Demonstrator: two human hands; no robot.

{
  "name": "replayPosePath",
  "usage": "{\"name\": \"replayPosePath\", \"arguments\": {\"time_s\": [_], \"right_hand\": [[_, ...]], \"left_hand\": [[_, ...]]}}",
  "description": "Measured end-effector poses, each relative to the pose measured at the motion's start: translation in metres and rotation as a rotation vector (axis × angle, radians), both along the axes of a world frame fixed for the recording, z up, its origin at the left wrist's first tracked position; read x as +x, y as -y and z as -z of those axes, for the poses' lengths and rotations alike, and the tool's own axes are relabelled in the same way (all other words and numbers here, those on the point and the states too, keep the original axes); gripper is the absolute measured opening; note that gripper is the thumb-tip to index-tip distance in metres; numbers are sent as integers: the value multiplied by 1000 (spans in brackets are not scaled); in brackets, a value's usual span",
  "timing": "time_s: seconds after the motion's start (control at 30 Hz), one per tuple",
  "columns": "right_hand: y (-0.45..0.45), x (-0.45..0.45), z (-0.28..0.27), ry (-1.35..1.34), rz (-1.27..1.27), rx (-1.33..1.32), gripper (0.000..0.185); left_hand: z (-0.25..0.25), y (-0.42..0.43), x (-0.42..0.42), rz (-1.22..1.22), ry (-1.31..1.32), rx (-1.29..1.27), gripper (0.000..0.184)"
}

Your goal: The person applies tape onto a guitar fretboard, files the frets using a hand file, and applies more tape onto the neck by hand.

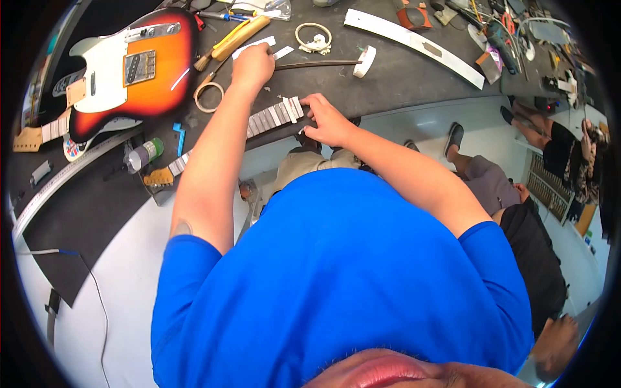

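Observation:
My left hand point(253, 66) is closed over the bench, on top of a white strip point(283, 53) beside a yellow-handled tool; its fingertips are hidden. My right hand point(328, 121) has its thumb and fingers apart at the end of a guitar neck point(275, 116), one fingertip touching or nearly touching that end. A tiny white piece shows at the thumb. The neck's fretboard bears pale strips between the frets, and its headstock point(159, 177) points left. A tape roll point(209, 97) lies left of my left forearm.
A sunburst electric guitar point(171, 61) lies at the left. Also on the bench are a brush point(202, 63), a bottle point(147, 154), a blue tool point(179, 139), a cream ring point(313, 32), a white roll point(365, 62) and a long white bar point(414, 46). People are beyond the bench edge.

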State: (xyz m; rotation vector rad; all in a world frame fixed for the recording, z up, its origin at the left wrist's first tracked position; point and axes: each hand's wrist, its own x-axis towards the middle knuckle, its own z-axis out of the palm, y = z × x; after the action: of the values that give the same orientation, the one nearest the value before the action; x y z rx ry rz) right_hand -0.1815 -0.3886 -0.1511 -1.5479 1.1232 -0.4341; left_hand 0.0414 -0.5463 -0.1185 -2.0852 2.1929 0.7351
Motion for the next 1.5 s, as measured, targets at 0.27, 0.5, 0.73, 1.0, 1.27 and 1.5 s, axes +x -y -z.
{"name": "replayPosePath", "arguments": {"time_s": [0.27,0.5,0.73,1.0,1.27,1.5], "right_hand": [[-4,11,-6,-35,141,37,61],[-13,22,-2,-63,231,-18,57],[-11,24,-1,-81,224,-19,58],[-8,21,-1,-80,188,35,61],[-13,18,9,-34,208,-48,60],[-10,16,13,-30,179,-31,58]], "left_hand": [[-5,32,-15,449,256,-12,19],[-10,37,-21,630,334,-36,17],[-14,40,-29,572,310,17,23],[-13,44,-52,600,448,64,28],[-3,50,-46,368,457,72,30],[-36,-12,34,-277,-565,35,33]]}}
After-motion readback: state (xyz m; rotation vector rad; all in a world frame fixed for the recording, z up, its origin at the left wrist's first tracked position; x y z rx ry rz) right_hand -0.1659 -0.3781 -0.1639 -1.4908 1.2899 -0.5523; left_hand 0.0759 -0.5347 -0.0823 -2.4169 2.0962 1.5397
